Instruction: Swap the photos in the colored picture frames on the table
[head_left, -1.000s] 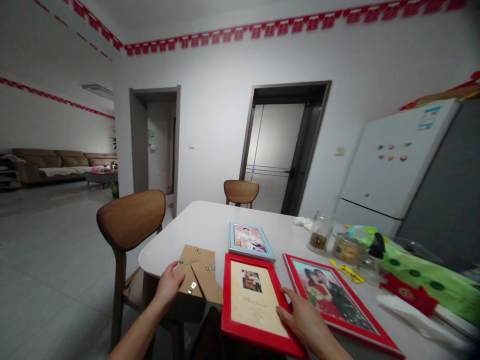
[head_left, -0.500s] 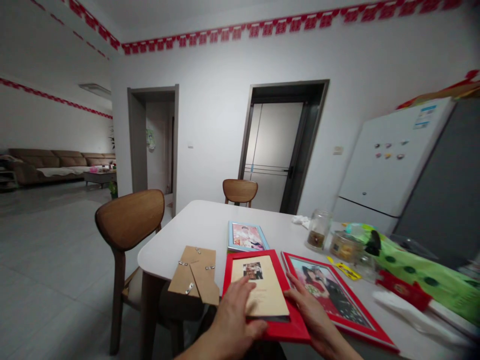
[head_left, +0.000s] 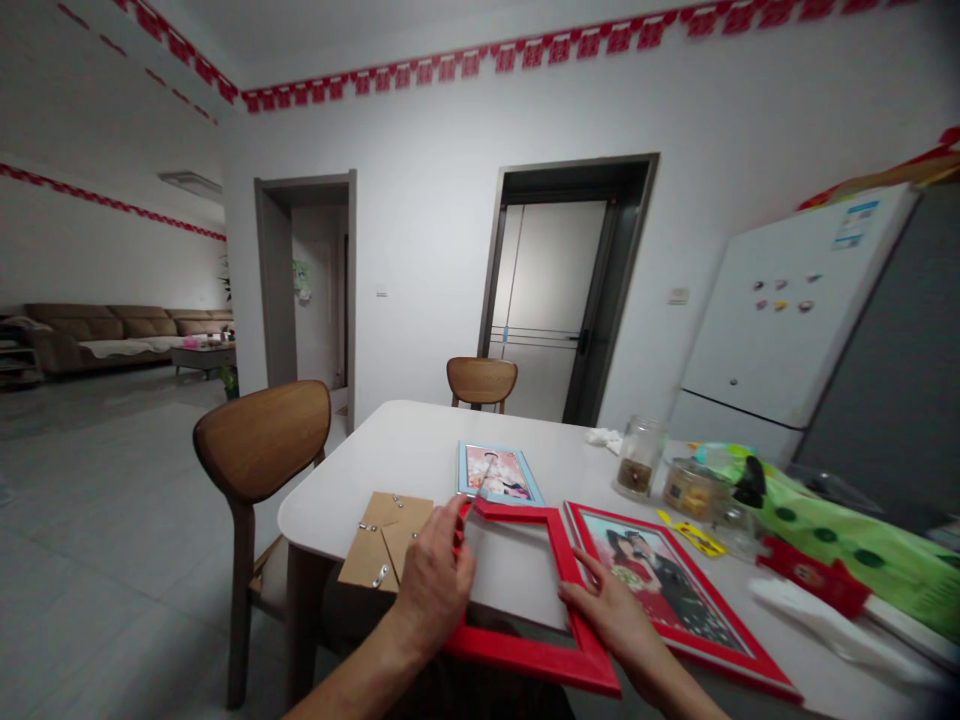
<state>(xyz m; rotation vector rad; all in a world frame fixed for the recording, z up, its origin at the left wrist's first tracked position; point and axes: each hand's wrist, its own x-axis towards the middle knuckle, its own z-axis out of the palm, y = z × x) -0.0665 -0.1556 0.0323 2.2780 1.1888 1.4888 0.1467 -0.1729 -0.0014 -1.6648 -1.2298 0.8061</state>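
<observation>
An open red picture frame (head_left: 561, 548) is tilted over the near edge of the white table, its opening showing the tabletop. My right hand (head_left: 611, 605) grips its right side, thumb and fingers round the rail. My left hand (head_left: 439, 570) is closed at the frame's left side and hides most of that rail. A thin sheet (head_left: 486, 478), seen nearly edge-on, sticks up from the left fingers; its face is not visible. To the left lies a brown backing board (head_left: 375, 545) with metal clips. Right of the frame lies another red framed photo (head_left: 660, 585).
A light-blue framed picture (head_left: 499, 472) lies behind on the white table (head_left: 360, 450). A glass jar (head_left: 637, 460), a food container (head_left: 691, 485), a green patterned bag (head_left: 847, 535) and a white tissue bundle (head_left: 825, 615) crowd the right side. A wooden chair (head_left: 262, 440) stands left.
The cream insert with a small photo has left the red frame's opening. My left hand has moved from the insert to the left side, with a thin sheet now edge-on there.
</observation>
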